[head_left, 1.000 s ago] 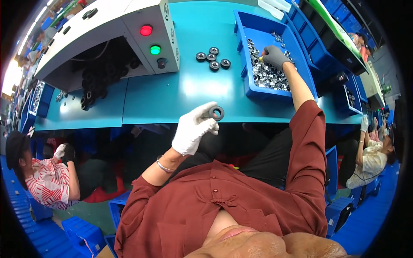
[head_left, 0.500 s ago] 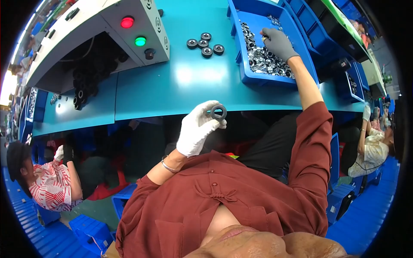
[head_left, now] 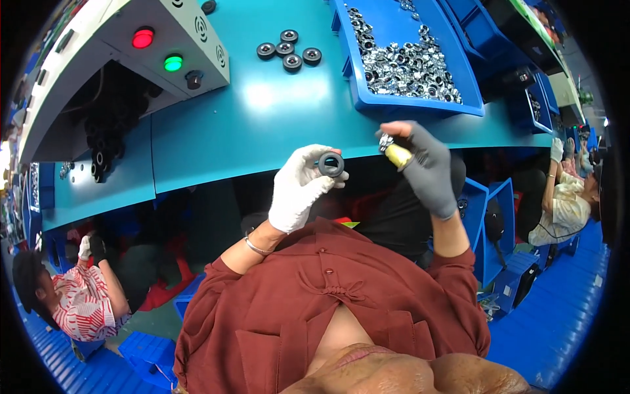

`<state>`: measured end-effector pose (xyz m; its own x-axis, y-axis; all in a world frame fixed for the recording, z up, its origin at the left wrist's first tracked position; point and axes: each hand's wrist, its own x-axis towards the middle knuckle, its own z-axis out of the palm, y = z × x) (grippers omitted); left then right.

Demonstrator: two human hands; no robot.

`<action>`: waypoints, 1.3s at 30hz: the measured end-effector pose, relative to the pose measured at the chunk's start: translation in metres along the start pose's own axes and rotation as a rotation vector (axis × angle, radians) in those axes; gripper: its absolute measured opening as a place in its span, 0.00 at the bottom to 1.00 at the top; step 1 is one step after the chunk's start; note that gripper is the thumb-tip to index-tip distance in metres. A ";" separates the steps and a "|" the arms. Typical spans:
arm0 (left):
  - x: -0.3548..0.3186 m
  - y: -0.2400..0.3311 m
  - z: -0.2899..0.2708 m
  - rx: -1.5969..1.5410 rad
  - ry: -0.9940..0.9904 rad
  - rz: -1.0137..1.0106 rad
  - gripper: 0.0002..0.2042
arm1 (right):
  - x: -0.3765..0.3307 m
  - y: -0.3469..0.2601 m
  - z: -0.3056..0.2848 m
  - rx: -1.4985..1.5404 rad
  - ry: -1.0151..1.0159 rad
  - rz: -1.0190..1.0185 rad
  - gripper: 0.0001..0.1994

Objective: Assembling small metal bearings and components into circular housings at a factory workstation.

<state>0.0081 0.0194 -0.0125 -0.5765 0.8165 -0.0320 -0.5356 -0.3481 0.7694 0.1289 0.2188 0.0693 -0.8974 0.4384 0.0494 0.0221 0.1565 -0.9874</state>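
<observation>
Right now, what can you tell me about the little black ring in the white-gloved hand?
The black ring is small, round and dark, with a wide hole through its middle and a thick rim that looks like rubber or dull metal. It faces the camera almost flat on. The left hand, in a white glove, pinches it at the fingertips, just off the near edge of the teal table. Nothing else touches it.

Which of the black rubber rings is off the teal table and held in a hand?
The black rubber ring pinched by the white-gloved left hand; the five others lie clustered on the teal table.
</observation>
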 end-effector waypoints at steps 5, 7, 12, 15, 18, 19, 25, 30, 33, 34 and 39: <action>-0.001 -0.004 0.000 -0.012 -0.006 -0.003 0.30 | -0.019 0.028 0.019 0.143 0.019 0.101 0.15; -0.001 -0.005 0.000 0.004 -0.006 -0.003 0.31 | -0.023 0.032 0.024 0.236 0.038 0.154 0.15; -0.004 -0.007 0.003 0.024 0.016 -0.016 0.33 | -0.030 0.040 0.036 0.364 0.021 0.170 0.15; -0.006 -0.009 0.004 0.083 0.032 -0.009 0.34 | -0.034 0.042 0.040 0.395 0.008 0.165 0.14; -0.007 -0.009 0.006 0.106 0.047 -0.003 0.35 | -0.037 0.044 0.041 0.472 0.010 0.187 0.15; -0.007 -0.009 0.006 0.092 0.052 -0.006 0.36 | -0.037 0.044 0.042 0.473 0.012 0.186 0.15; -0.007 -0.005 0.007 0.227 0.014 -0.037 0.28 | -0.039 0.042 0.043 0.539 0.046 0.169 0.16; -0.008 -0.009 0.001 0.400 -0.009 -0.002 0.25 | -0.035 0.039 0.042 0.465 0.032 0.088 0.16; -0.006 -0.004 0.013 0.366 0.028 -0.070 0.23 | -0.031 0.039 0.043 0.398 0.023 0.089 0.16; -0.006 -0.002 0.017 0.328 0.076 -0.087 0.23 | -0.031 0.039 0.044 0.399 0.024 0.087 0.16; 0.000 -0.009 0.007 -0.447 -0.017 -0.261 0.30 | -0.030 0.039 0.043 0.579 0.140 0.070 0.15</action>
<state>0.0170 0.0256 -0.0153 -0.3805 0.9084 -0.1735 -0.8738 -0.2916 0.3892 0.1381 0.1736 0.0233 -0.8352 0.5485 -0.0385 -0.1997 -0.3678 -0.9082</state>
